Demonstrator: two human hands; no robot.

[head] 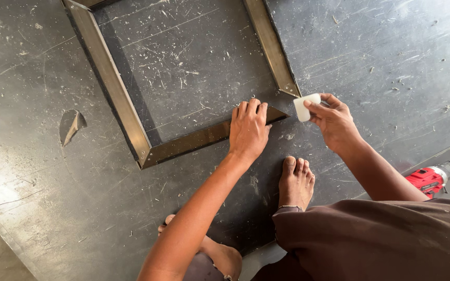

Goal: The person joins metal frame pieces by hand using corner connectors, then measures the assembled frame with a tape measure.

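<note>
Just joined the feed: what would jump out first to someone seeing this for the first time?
A dark metal frame lies flat on a scuffed black surface, its near-right corner not closed. The left hand presses flat on the frame's near bar, while the right hand holds a small white block at that open corner. A red power drill lies at the right edge.

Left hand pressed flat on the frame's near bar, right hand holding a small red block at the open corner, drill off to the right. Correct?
Not quite: the block in the right hand is white, as the head view shows. The red thing is the drill. The left hand does press on the frame.
</note>
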